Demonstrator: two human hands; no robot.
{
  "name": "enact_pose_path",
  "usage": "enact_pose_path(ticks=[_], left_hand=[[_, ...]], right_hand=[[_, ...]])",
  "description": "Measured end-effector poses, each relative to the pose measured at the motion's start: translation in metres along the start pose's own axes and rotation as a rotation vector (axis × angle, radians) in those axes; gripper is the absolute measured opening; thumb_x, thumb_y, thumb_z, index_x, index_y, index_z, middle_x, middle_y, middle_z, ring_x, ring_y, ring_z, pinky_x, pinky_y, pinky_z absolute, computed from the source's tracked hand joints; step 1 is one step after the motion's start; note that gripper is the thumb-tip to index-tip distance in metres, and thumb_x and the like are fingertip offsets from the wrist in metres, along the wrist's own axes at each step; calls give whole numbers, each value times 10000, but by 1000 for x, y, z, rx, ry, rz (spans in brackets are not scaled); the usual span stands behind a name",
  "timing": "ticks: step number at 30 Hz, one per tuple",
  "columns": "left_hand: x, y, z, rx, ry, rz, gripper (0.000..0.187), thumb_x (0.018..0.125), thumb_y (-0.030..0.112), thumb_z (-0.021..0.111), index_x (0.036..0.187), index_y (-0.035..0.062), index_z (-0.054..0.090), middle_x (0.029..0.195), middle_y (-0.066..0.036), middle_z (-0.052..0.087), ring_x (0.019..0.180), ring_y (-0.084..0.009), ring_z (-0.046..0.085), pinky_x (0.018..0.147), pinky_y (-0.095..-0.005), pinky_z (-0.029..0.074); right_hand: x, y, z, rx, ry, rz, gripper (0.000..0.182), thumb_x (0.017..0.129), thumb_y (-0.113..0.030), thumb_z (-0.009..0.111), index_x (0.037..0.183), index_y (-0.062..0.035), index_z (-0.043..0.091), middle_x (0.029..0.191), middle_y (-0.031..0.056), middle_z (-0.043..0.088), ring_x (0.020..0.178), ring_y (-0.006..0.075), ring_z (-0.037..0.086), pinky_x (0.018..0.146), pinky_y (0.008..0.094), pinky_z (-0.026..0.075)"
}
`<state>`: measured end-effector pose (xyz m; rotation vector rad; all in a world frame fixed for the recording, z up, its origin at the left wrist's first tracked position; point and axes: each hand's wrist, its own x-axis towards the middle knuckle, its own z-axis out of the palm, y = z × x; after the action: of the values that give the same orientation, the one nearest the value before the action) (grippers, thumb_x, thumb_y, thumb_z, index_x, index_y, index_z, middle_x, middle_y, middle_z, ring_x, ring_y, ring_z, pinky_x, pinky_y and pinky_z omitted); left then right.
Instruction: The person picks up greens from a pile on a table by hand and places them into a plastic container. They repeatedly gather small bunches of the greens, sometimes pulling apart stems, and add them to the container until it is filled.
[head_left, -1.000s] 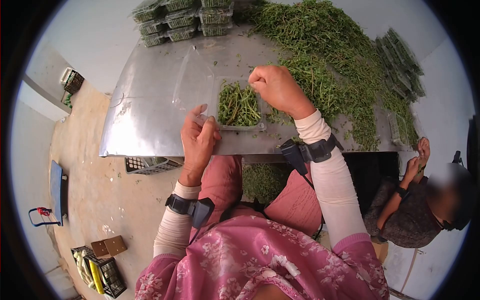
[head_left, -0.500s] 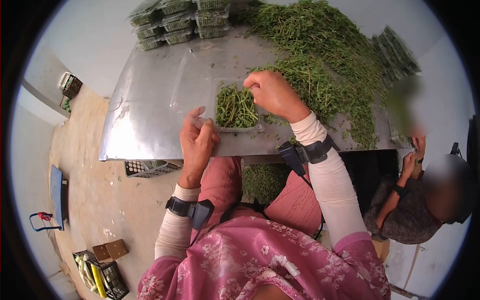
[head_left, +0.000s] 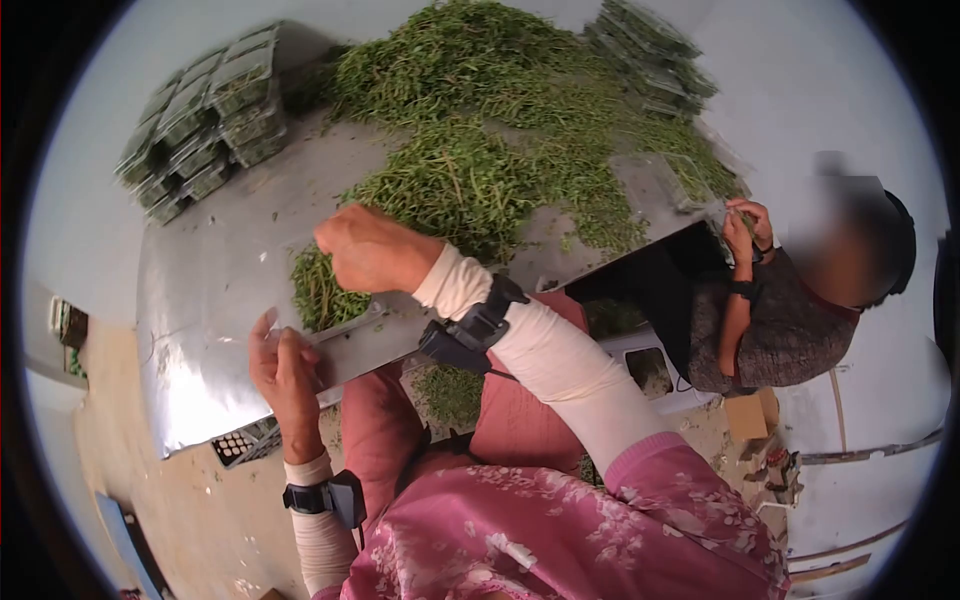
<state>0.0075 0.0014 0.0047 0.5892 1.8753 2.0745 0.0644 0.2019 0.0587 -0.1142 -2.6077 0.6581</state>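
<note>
Bare pale walls (head_left: 830, 60), even daylight. Dusty tan concrete floor (head_left: 180, 500) at lower left. Steel surface (head_left: 200, 330) glares near its left edge. Black slatted crate (head_left: 243, 445) sits under it. Cardboard box (head_left: 748, 415) on the floor at right.

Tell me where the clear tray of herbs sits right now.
In the head view the clear tray sits at the metal table's near edge, left of centre, between the left hand and the right hand.
</note>
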Motion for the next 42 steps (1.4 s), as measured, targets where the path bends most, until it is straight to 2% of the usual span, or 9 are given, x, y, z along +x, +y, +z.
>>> enact_pose_path(ticks=[5, 10, 13, 18, 27, 33, 36, 39, 42], left_hand=[[0, -5, 0, 0, -22, 15, 332, 957, 118, 539, 1264, -10, 532, 714, 14, 531, 584, -54, 480, 501, -186, 336], [0, -10, -1, 30, -7, 37, 332, 969, 121, 530, 1268, -23, 518, 699, 13, 540, 577, -48, 473, 505, -182, 334], [-1, -7, 1, 54, -6, 34, 334, 974, 120, 524, 1274, -26, 510, 697, 14, 545, 577, -45, 472, 508, -180, 333], [-1, -9, 0, 37, 1, 18, 343, 970, 133, 531, 1277, -19, 514, 704, 13, 542, 591, -49, 479, 517, -179, 337], [1, -11, -1, 14, 8, 1, 365, 969, 111, 526, 1306, -24, 495, 704, 12, 530, 581, -36, 450, 510, -173, 336], [0, -7, 2, 7, 33, -10, 372, 959, 91, 515, 1310, -31, 485, 720, 13, 531, 568, -32, 438, 494, -173, 327], [0, -8, 1, 11, 25, -3, 371, 957, 89, 515, 1307, -32, 484, 730, 11, 535, 568, -32, 439, 490, -172, 323], [0, -7, 1, 13, 22, 1, 367, 958, 88, 513, 1303, -32, 485, 734, 12, 536, 569, -31, 440, 487, -171, 322], [-1, -5, 2, 11, 27, -4, 367, 959, 88, 510, 1306, -29, 483, 733, 14, 535, 570, -31, 440, 487, -170, 320]], right_hand=[[-1, -6, 0, 18, -3, 76, 88, 699, -6, 562, 748, 47, 611, 740, 297, 627, 728, 472, 641, 669, 495, 528], [-3, -10, 0, -13, 61, 74, 59, 710, -10, 585, 750, 20, 616, 715, 268, 641, 693, 447, 652, 634, 492, 531], [-4, -8, 5, -6, 126, 10, 58, 705, -4, 591, 753, 3, 622, 719, 239, 652, 696, 434, 656, 637, 484, 531], [-4, -7, 16, -12, 175, -118, 55, 759, -18, 615, 814, -21, 616, 850, 171, 648, 822, 376, 658, 703, 455, 526], [0, -9, 19, 22, 327, -344, 71, 730, -24, 643, 789, -41, 606, 791, 123, 606, 770, 358, 651, 675, 446, 525], [-9, -19, 9, 44, 185, -246, 58, 784, -64, 651, 807, -34, 606, 794, 127, 592, 705, 345, 649, 629, 422, 530], [-8, -15, 11, 2, 179, -216, 64, 795, -86, 659, 804, -39, 616, 784, 134, 589, 708, 344, 649, 632, 421, 527], [-7, -7, 28, -27, 245, -209, 58, 785, -98, 654, 799, -49, 624, 791, 120, 592, 768, 329, 656, 720, 449, 510], [-11, 0, 42, -171, 211, -273, 73, 772, -117, 648, 812, -58, 632, 841, 110, 588, 886, 311, 639, 850, 488, 462]])
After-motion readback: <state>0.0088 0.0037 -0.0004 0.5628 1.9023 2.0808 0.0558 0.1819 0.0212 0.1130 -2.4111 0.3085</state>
